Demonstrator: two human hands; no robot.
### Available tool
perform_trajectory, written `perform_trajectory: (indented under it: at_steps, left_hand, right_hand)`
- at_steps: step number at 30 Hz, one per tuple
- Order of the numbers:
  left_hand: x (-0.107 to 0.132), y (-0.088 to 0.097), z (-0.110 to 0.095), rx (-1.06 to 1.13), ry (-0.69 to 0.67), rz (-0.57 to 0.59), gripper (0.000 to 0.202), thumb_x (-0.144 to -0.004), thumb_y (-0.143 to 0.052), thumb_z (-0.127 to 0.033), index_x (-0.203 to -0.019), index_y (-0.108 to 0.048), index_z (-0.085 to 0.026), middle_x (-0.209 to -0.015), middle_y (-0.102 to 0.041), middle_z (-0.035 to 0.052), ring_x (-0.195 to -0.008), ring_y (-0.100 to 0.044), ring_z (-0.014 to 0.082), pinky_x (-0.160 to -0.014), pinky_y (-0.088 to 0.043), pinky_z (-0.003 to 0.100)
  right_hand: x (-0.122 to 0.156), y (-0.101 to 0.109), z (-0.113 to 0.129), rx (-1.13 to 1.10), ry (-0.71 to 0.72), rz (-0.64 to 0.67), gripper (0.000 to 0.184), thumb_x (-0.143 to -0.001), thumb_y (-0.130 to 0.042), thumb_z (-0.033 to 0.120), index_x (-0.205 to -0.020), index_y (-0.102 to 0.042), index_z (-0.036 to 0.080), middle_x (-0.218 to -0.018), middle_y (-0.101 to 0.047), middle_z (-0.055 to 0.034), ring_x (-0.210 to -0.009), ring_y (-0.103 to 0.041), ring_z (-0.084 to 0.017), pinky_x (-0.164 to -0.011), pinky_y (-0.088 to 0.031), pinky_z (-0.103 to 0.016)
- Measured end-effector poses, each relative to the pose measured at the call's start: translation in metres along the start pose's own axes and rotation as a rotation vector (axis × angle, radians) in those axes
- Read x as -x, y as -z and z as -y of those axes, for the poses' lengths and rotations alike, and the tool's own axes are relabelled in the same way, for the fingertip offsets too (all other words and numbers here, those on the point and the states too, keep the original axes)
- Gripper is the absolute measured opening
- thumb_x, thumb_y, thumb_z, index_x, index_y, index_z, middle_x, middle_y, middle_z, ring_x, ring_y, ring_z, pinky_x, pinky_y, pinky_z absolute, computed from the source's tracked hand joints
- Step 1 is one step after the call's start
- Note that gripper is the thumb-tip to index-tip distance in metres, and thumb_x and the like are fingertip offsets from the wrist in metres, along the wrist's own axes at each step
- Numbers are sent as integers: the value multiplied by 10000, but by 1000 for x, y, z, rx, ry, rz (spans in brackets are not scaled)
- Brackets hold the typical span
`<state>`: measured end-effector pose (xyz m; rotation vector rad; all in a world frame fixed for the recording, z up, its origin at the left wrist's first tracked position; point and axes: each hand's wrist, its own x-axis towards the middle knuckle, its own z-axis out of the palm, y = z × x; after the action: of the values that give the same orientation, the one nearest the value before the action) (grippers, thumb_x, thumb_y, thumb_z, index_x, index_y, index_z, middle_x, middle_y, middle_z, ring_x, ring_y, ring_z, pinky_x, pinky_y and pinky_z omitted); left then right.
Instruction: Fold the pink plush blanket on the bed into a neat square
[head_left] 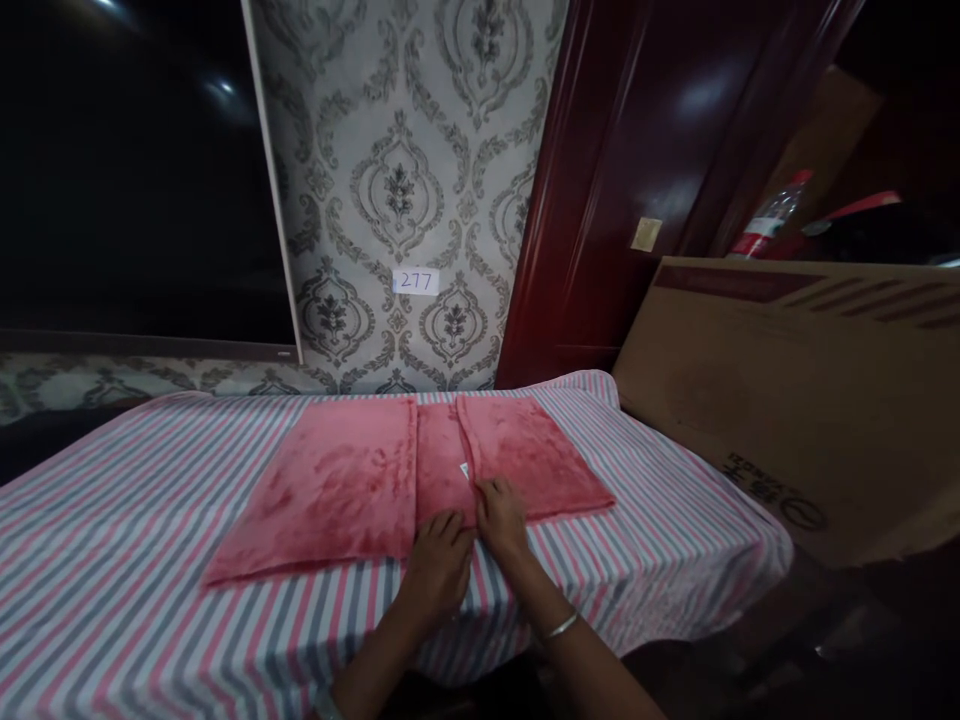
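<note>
Left hand [439,568] and right hand [501,518] are down on the near edge of the pink fleece [337,490], fingers loosely spread, no pinch, over a striped cloth [112,570]!

Left hand [436,565], right hand [501,518] on pink fleece blanket [337,490] over striped sheet [150,560]

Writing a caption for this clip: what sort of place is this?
Probably an indoor room in a home or guesthouse: grey damask-patterned wallpaper, a glossy dark-red wooden door, and a bed or table under pink-and-grey striped fabric.
</note>
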<state>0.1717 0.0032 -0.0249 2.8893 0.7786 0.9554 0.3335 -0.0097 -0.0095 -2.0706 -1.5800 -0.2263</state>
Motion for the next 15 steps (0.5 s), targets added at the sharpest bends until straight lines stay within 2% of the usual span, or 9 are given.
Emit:
perform_trajectory:
  at_steps: [4,9,12,15]
  left_hand:
    - [-2,-1,2,-23,-95,-122,320,-877,-492,-132,-1121,-692,-184,-1176,-692,116,-1120,-603,273,-956,-515,457]
    - [2,0,3,37,-108,-187,304,-853,-510,-125,-1075,-707,-190,-1134,-707,120,-1084,-634,278,-934,-542,470]
    - [2,1,9,165,-53,-194,288,-894,-472,-166,-1040,-716,-213,-1076,-733,92,-1038,-668,236,-918,-564,422]
    - [-24,7,17,261,70,-155,348,-944,-391,-210,-1081,-710,-195,-1071,-747,86,-1021,-686,208,-938,-565,394]
  right_hand:
    - [0,-7,-2,-68,64,-91,320,-911,-476,67,-1066,-725,196,-1029,-701,-77,-977,-584,-226,-895,-416,-326]
    - [4,-15,-5,-187,81,-203,268,-929,-492,146,-1051,-728,181,-1004,-719,-78,-964,-609,-226,-911,-434,-336]
    - [-4,-7,-18,-240,61,-194,323,-967,-422,193,-1085,-723,174,-1041,-728,-88,-990,-632,-215,-925,-448,-324]
    - [-27,11,-38,-164,-25,-137,390,-975,-395,210,-1223,-681,118,-1206,-695,-136,-1129,-610,-231,-1018,-418,-331]
